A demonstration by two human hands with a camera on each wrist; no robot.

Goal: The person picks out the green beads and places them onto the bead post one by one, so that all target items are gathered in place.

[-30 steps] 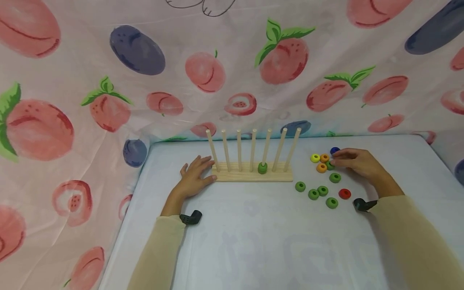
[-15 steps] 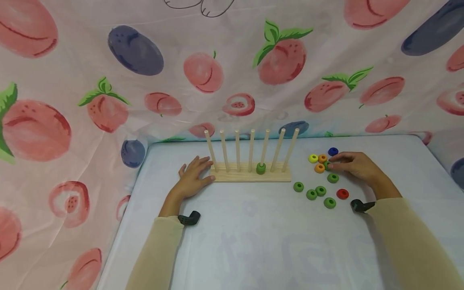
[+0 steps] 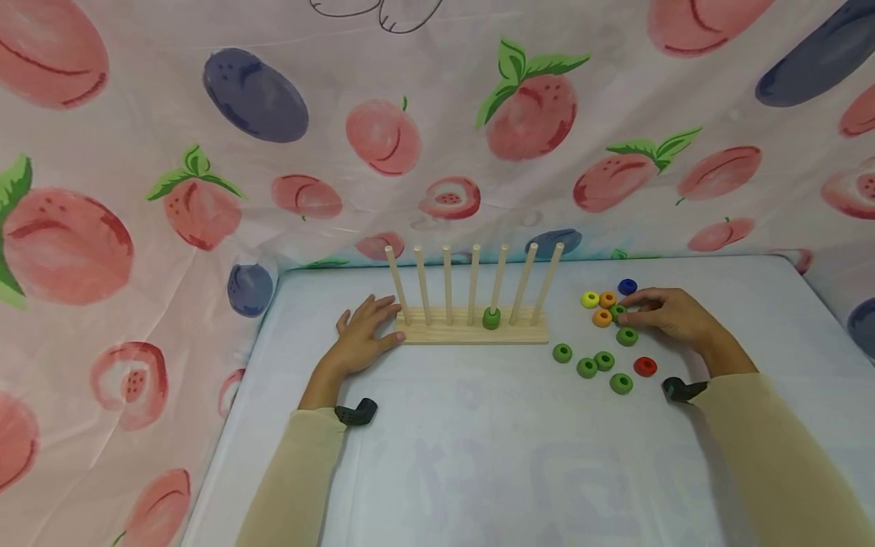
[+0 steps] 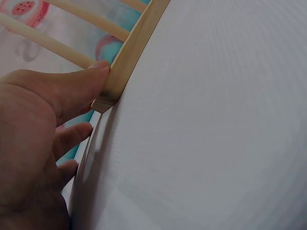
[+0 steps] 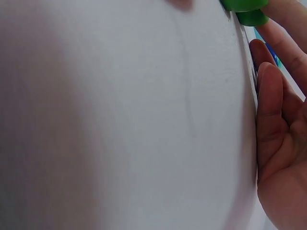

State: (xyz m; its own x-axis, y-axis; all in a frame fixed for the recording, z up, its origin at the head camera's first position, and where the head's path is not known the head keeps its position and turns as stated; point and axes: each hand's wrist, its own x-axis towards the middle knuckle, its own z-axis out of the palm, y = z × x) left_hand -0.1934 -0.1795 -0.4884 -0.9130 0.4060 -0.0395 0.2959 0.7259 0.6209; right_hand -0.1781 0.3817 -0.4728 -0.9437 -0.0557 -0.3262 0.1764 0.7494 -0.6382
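My left hand (image 3: 360, 336) lies spread at the left end of a wooden peg rack (image 3: 472, 334). Its thumb touches the base's near corner, and a fingertip reaches the far corner. Several upright pegs stand on the rack. Green beadwork (image 3: 491, 319) sits low on the third peg from the right; one or two beads, I cannot tell. At the right my right hand (image 3: 673, 313) pinches a green bead (image 3: 617, 314) on the table between thumb and index finger. In the right wrist view its fingers meet green beads (image 5: 253, 18) at the upper edge.
Around the right hand lie a blue bead (image 3: 627, 286), a yellow bead (image 3: 590, 299), two orange beads (image 3: 601, 318), a red bead (image 3: 645, 367) and several loose green beads (image 3: 586, 368). A fruit-print cloth (image 3: 424, 61) hangs behind the white table (image 3: 478, 456).
My right hand has drawn back slightly from beside the blue bead and settled its fingertips at the green one. The left hand stays at the rack; the whole view has shifted a little.
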